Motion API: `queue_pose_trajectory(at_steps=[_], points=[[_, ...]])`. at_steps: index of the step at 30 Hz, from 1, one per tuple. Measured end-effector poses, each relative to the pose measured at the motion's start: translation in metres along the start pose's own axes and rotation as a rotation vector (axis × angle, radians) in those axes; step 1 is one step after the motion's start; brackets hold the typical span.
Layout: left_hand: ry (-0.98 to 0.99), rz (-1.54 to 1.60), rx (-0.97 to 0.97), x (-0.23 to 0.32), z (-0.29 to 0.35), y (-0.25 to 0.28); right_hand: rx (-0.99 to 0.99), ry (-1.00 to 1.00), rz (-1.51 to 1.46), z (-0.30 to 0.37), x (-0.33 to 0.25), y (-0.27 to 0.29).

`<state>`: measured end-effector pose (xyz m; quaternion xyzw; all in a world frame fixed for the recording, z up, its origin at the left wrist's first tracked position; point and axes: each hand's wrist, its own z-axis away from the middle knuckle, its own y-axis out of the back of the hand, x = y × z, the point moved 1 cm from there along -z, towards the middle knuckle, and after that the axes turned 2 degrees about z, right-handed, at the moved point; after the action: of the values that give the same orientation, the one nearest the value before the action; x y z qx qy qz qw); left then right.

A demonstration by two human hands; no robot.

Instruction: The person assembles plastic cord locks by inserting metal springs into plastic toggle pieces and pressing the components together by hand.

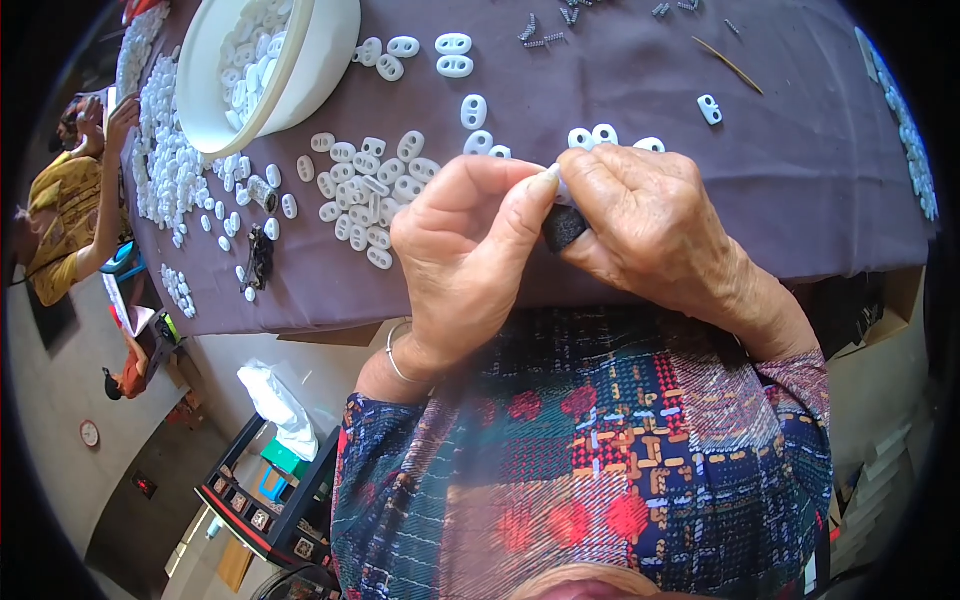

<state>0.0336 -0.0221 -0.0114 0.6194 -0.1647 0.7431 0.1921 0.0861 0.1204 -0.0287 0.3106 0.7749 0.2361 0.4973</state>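
My left hand (465, 235) and my right hand (645, 210) meet at the fingertips over the table's near edge, both closed. A small white plastic piece (562, 190) is pinched between them, mostly hidden by the fingers. Under my right fingers is a black, rough-looking thing (566, 228); whether it is worn or held, I cannot make out. Just beyond my hands lie several white oval two-hole cord locks (473, 111), partly covered by my fingers. To the left of my left hand spreads a loose pile of similar cord locks (365, 195).
A white bowl (335, 60) of white pieces stands tilted-looking at the far left, beside a large heap of them (170, 150). Small springs (540, 38) and a thin brown stick (728, 65) lie farther off on the purple cloth (820, 190). Another person (75, 210) sits at left.
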Motion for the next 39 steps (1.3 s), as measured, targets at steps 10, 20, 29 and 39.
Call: queue_pose_trajectory(at_steps=[10,20,29,39], points=[[-0.004,-0.005,-0.01,0.0006,-0.0017,0.0004,0.002,-0.013,0.005,0.0011,-0.0018,-0.0015],[-0.011,-0.018,-0.006,-0.0005,-0.0029,-0.0014,0.017,-0.024,0.027,0.0009,-0.0001,-0.0015],[-0.028,-0.029,0.002,-0.0025,-0.0022,-0.0016,0.018,-0.005,0.046,0.0032,-0.001,-0.0061],[-0.033,-0.074,0.007,-0.0044,-0.0032,-0.003,-0.004,0.003,0.065,0.0052,0.0005,-0.0053]])
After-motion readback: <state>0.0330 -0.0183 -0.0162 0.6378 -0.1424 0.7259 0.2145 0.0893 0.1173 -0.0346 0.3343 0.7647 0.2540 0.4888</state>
